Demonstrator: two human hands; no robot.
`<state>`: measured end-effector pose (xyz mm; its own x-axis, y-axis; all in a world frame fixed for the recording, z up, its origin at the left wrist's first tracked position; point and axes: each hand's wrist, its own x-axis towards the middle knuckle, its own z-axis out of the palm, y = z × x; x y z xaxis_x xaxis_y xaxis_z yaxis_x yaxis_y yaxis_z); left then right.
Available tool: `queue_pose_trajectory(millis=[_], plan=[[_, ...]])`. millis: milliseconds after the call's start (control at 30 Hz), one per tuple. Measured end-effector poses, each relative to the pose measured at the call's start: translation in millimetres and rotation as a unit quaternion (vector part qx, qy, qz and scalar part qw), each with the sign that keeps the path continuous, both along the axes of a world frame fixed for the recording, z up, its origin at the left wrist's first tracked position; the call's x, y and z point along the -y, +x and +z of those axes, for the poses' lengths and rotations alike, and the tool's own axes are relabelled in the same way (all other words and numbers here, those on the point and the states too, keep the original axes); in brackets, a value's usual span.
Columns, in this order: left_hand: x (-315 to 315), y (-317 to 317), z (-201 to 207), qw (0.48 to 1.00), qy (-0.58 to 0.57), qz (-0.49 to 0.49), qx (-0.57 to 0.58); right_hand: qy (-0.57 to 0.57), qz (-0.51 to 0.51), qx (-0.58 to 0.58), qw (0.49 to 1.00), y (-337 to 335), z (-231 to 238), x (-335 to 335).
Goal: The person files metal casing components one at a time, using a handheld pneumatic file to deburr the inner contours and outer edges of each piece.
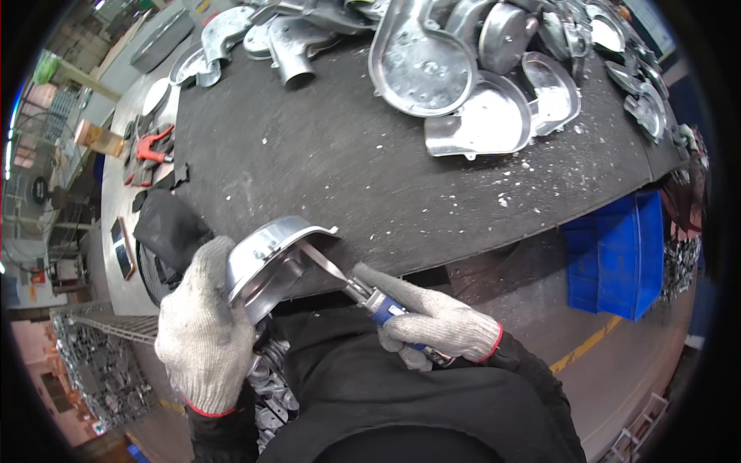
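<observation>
My left hand [204, 332], in a grey knit glove with a red cuff edge, grips a shiny cast-metal housing [266, 251] by its left side. The housing is tilted, its hollow side turned toward my right hand. My right hand [440, 316], gloved the same way, is closed around a blue-bodied deburring tool [384, 307]. From the tool a flat metal blade [323, 261] reaches to the housing's inner rim. Whether the blade tip touches the metal I cannot tell.
Several similar metal housings [423, 62] are heaped at the table's far side. Small metal chips lie scattered over the dark mat [309, 154]. To the left are red-handled pliers [154, 144], a phone [122, 247] and a black mesh item [171, 228]. Blue bins [617, 255] stand at right.
</observation>
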<state>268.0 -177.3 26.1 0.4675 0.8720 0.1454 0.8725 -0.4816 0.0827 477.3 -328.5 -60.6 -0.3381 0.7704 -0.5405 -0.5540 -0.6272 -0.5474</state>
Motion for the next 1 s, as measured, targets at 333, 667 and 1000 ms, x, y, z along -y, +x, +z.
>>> queue_pose_trajectory(millis=[333,667,1000], plan=[[25.4,155.0,-75.0,0.659,-0.573,-0.118,0.473,0.275,-0.009,0.268,0.923,10.1,-24.4,77.4],[194.6,243.7,-63.2,0.527,-0.635,-0.393,0.405,0.148,-0.076,0.658,0.734,-44.1,-60.3,125.9],[212.4,268.1,-83.8,0.54,-0.555,-0.452,0.442,0.152,-0.088,0.723,0.668,-44.3,-86.3,107.7]])
